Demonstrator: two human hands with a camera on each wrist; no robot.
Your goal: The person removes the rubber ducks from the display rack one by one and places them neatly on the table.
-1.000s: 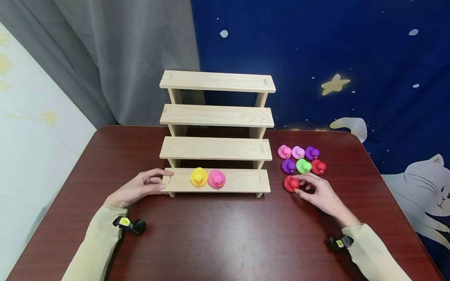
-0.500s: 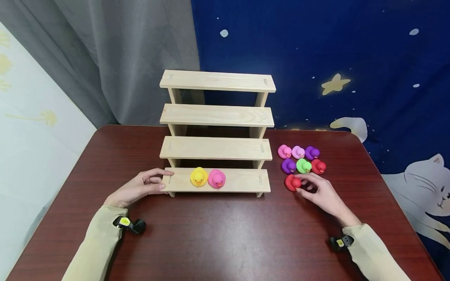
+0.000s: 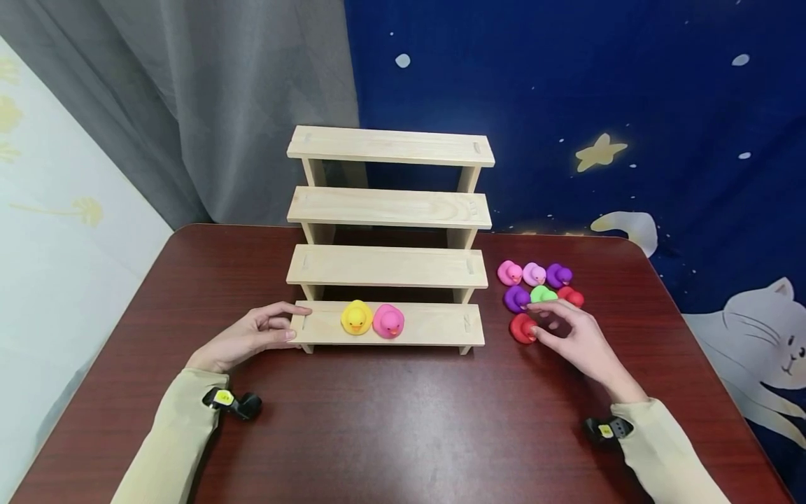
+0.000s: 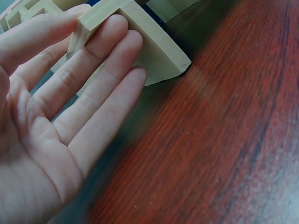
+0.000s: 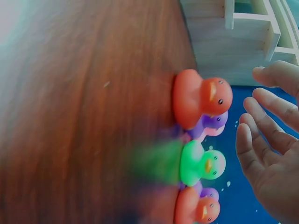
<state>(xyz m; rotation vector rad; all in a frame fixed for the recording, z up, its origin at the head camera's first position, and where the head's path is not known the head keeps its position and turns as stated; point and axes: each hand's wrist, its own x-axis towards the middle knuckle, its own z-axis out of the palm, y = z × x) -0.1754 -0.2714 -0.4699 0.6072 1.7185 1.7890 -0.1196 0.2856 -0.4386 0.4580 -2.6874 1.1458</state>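
In the head view my left hand point(image 3: 248, 334) grips the left end of the bottom step of a four-step wooden display stand point(image 3: 387, 266), thumb at its front edge. A yellow rubber duck point(image 3: 356, 318) and a pink rubber duck point(image 3: 388, 320) sit side by side on that step. My right hand point(image 3: 582, 343) hovers at the right beside a red rubber duck point(image 3: 522, 328) on the table. The right wrist view shows its fingers point(image 5: 275, 107) loosely bent, apart from that red duck point(image 5: 202, 99) and holding nothing.
Behind the red duck stand two rows of rubber ducks, among them pink point(image 3: 509, 273), light purple point(image 3: 534, 273), purple point(image 3: 517, 299) and green point(image 3: 543, 295) ones. Another red duck point(image 3: 571, 297) is partly hidden by my right hand. A blue curtain point(image 3: 535, 105) hangs behind the brown table point(image 3: 390, 420).
My right hand has let go of the nearest red duck and lifted slightly off it, after the duck shifted a little to the right. My left hand has stayed on the stand.
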